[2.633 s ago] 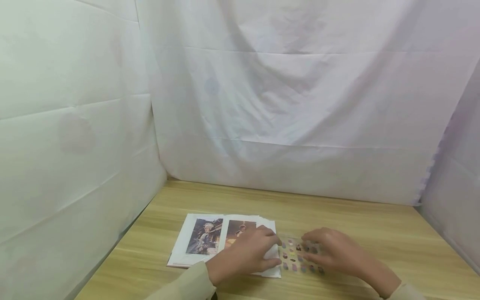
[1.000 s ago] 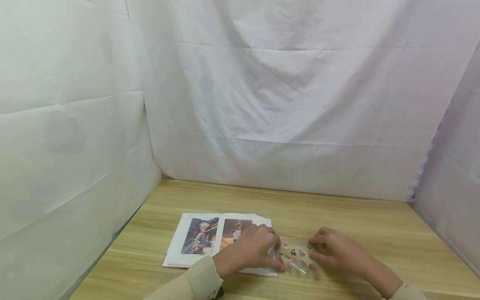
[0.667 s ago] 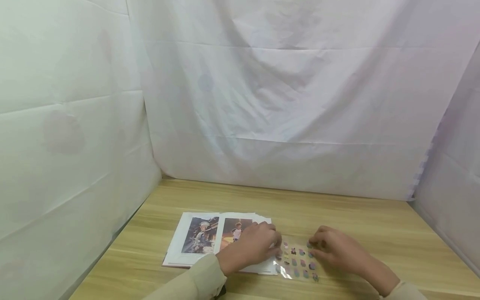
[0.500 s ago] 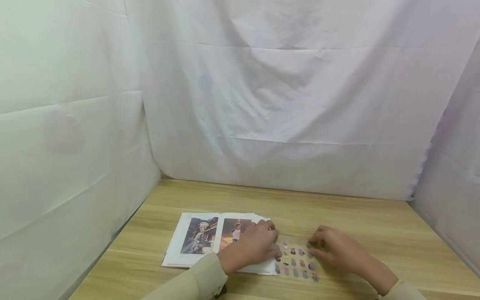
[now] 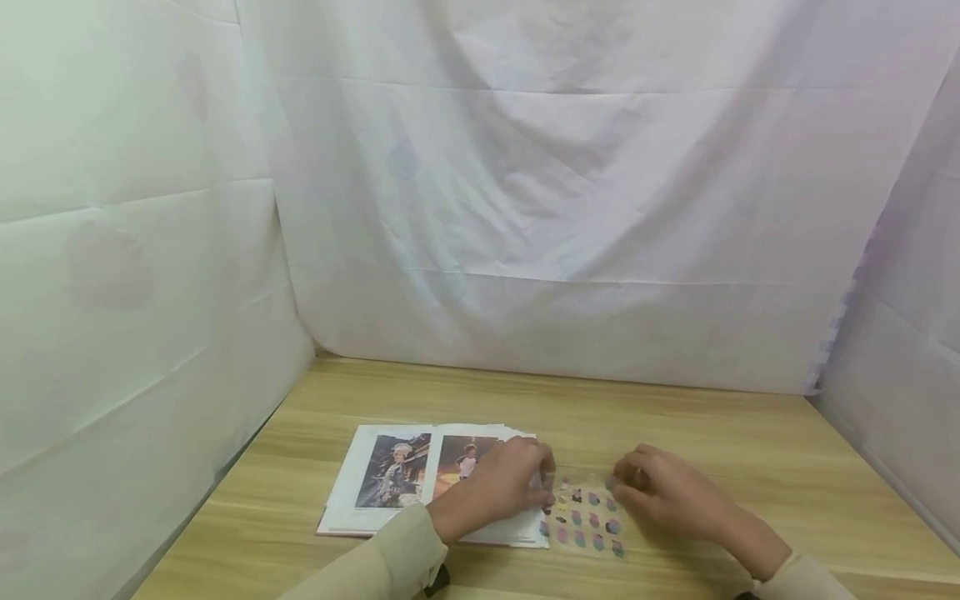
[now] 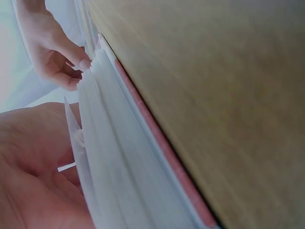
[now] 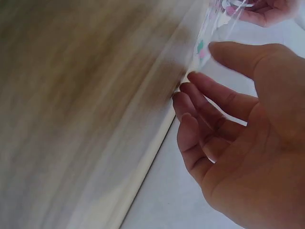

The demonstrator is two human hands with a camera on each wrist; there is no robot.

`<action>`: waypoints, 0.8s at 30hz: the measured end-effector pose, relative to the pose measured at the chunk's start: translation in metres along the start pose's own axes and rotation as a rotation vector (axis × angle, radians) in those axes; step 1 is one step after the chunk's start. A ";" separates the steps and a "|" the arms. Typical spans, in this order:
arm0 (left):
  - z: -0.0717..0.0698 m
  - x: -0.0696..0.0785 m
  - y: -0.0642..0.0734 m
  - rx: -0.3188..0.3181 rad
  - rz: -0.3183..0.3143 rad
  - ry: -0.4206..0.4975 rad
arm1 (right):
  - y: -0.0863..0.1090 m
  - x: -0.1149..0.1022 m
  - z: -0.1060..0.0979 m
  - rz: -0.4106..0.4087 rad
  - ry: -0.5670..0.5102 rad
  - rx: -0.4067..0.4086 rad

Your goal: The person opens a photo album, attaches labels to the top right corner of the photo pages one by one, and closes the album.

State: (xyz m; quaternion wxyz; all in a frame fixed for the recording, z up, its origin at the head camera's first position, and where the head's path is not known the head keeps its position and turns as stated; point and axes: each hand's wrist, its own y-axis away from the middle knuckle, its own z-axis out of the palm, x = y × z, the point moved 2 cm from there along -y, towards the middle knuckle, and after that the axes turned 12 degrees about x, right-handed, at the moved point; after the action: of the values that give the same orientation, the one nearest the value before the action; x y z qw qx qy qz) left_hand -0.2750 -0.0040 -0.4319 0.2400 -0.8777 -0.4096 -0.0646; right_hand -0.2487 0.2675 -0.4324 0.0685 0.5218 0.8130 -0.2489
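Note:
A clear sheet of small colourful stickers (image 5: 577,518) lies along the right edge of an open photo book (image 5: 345,504). My left hand (image 5: 501,479) is over the book's right page, thumb and fingers pinching the sheet's left edge. In the left wrist view this hand (image 6: 38,162) is beside the book's thick page block (image 6: 119,157). My right hand (image 5: 667,492) is at the sheet's upper right corner. The right wrist view shows that hand (image 7: 248,124) with fingers loosely bent, a gap between thumb and forefinger, and the sheet (image 7: 201,50) by the thumb tip.
The book shows two printed photos (image 5: 393,471) of people. Beneath everything is a wood-grain table (image 5: 697,417). White cloth (image 5: 555,208) hangs behind it, with more white cloth (image 5: 112,333) along the left side. A dark band shows at the left cuff (image 5: 437,581).
The sheet flexed and caught glare, then flattened, and sits slightly farther left against the book. My right fingers have gone from over the stickers to its right edge. The head view has shifted a little.

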 end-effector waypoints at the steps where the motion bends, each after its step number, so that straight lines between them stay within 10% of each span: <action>1: 0.000 -0.001 0.000 0.005 -0.005 0.023 | 0.000 0.001 0.000 0.010 -0.021 -0.002; 13: -0.002 -0.008 0.001 0.013 -0.117 0.357 | 0.001 0.007 -0.008 0.046 -0.344 0.013; 24: -0.015 0.009 -0.018 0.006 -0.015 0.461 | 0.000 -0.005 -0.022 -0.005 -0.507 0.054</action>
State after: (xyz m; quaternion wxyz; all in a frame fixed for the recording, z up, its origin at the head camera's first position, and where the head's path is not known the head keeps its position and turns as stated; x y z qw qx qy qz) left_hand -0.2813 0.0048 -0.4098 0.3294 -0.8360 -0.3507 -0.2637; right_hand -0.2429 0.2737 -0.4112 0.2556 0.4422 0.7643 -0.3938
